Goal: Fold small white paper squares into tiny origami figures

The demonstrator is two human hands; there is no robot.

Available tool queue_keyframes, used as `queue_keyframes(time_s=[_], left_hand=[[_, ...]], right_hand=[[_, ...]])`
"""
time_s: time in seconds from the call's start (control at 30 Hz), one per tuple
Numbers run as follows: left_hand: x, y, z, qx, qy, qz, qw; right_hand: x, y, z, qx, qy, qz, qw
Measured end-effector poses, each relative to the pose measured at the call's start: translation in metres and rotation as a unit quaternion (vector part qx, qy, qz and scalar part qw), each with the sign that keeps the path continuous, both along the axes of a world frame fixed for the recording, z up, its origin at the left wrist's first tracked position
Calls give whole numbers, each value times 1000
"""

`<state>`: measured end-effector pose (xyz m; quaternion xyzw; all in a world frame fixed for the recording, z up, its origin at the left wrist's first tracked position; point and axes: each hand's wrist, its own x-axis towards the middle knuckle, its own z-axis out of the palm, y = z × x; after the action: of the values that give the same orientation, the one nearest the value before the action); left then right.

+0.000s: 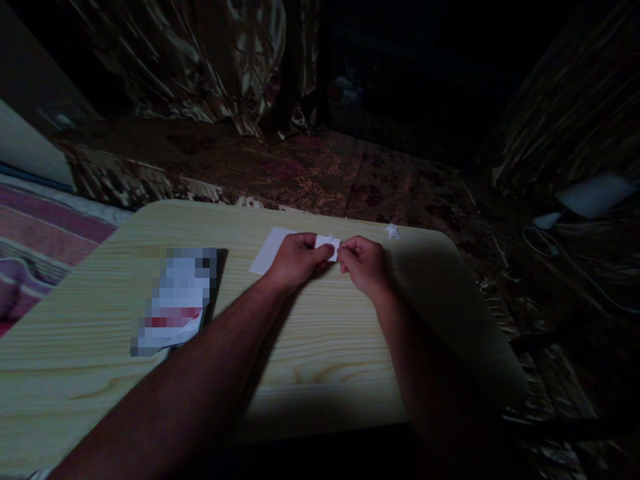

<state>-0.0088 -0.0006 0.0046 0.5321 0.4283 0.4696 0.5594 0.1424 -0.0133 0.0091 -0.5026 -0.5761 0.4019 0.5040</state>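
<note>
Between my two hands is a small folded piece of white paper, held just above the far half of the table. My left hand grips it, thumb pressed on its face. At its right edge, my right hand pinches with curled fingers that seem to touch the paper's corner. A flat white sheet of paper lies partly under my left hand. To the right, near the table's far edge, sits a small folded white paper piece.
The light wooden table has rounded corners. A blurred-out rectangular item lies left of my left forearm. Beyond the table are a patterned cover and curtains. A white device with a cable is at the right.
</note>
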Motion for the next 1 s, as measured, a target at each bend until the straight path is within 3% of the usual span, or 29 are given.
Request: queue_keyframes(time_s=[0.37, 0.7, 1.0], left_hand=[[2, -4, 4, 14, 14, -5, 1000], [1, -2, 0, 54, 66, -8, 996], [2, 1, -7, 41, 35, -3, 999]], right_hand=[[-1, -1, 3, -19, 19, 4, 1000], [1, 1, -1, 8, -27, -9, 1000], [1, 1, -1, 13, -34, -7, 999]])
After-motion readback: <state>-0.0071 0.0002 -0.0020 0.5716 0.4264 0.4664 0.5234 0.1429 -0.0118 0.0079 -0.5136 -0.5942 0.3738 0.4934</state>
